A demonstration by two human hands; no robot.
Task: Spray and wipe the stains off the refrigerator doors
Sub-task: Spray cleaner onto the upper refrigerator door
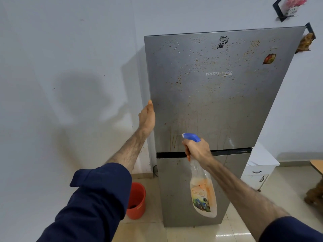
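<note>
One fridge (209,105), two doors, upper one speckled with brown stains (201,62) and drip streaks. Left hand (147,117) gripping the upper door's left edge. Right hand (196,149) curled round one spray bottle (202,189), blue nozzle toward the door. One red bucket (137,200) on the floor, left of the fridge. One white cabinet (260,168) to the right.

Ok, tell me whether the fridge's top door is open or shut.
Shut: the top door sits flush above the lower door, no gap showing.
</note>
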